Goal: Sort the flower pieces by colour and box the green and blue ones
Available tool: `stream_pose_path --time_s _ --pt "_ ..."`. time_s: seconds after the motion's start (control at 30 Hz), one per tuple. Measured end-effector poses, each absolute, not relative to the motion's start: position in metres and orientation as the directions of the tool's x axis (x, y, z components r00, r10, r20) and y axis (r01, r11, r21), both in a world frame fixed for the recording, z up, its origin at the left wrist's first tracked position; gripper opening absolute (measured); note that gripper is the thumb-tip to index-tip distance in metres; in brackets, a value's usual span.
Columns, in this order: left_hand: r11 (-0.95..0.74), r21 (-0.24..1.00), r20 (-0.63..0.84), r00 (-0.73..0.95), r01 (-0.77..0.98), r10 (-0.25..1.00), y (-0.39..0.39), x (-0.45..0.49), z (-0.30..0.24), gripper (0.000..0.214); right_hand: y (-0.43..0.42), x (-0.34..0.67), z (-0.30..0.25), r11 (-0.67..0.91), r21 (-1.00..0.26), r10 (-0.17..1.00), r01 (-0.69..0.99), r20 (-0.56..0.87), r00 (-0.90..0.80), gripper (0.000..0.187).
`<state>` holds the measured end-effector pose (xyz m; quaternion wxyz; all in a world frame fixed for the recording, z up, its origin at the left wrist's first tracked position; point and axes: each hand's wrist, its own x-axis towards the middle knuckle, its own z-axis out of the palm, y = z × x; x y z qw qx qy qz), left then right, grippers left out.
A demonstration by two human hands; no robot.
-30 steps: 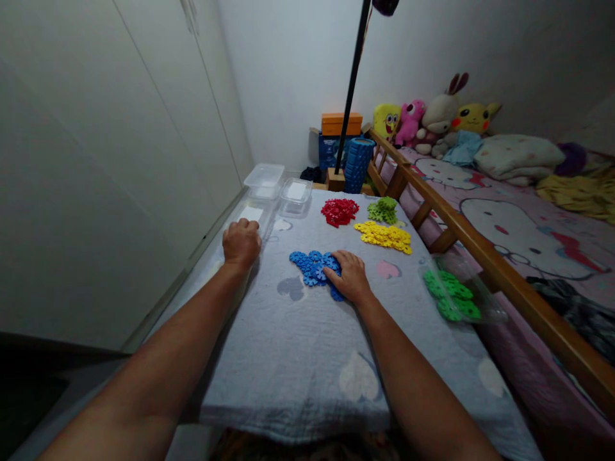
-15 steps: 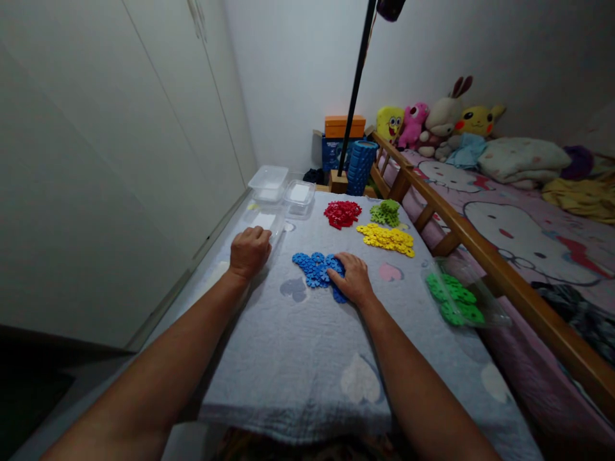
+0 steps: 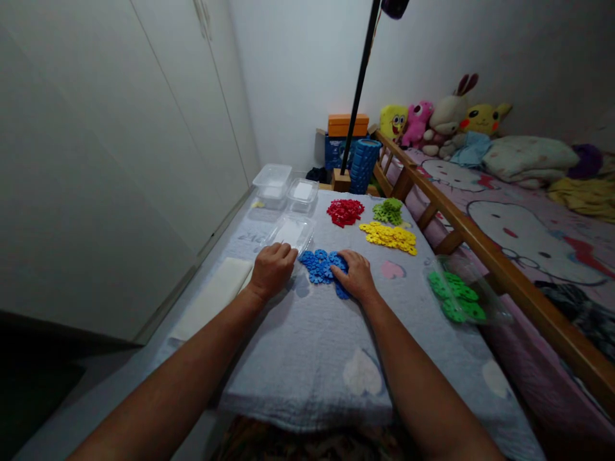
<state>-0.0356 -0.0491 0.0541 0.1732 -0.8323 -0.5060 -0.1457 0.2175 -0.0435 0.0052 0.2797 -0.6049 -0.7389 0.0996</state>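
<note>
A pile of blue plastic snowflake pieces (image 3: pixel 318 264) lies in the middle of the grey quilted cloth (image 3: pixel 307 346). My right hand (image 3: pixel 354 276) rests on the pile's right side, fingers curled over several pieces. My left hand (image 3: pixel 272 269) is closed on the near edge of a clear plastic container (image 3: pixel 291 232), which sits just left of the blue pile.
Red (image 3: pixel 344 211), light green (image 3: pixel 388 210) and yellow (image 3: pixel 390 236) piles lie further back. A clear bag of dark green pieces (image 3: pixel 456 298) sits at the right. Two more clear containers (image 3: pixel 286 186) stand at the back left, a flat white lid (image 3: pixel 216 296) at the left, a wooden bed rail (image 3: pixel 485 250) to the right.
My left hand has dragged the clear container from the cloth's left edge to the right, up beside the blue pile. The white lid is uncovered now. My right hand stayed on the blue pieces.
</note>
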Motion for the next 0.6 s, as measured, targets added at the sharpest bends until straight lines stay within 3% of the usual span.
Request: stream_pose_path --time_s 0.27,0.6 --pt "-0.391 -0.218 0.442 0.447 0.894 0.778 -0.048 -0.047 0.055 0.024 -0.043 0.218 0.002 0.259 -0.488 0.944 0.834 0.312 -0.111 0.038" --pt "-0.497 -0.181 0.423 0.523 0.849 0.74 -0.053 -0.037 0.05 0.02 -0.041 0.219 0.003 0.257 -0.507 0.944 0.823 0.314 -0.101 0.038"
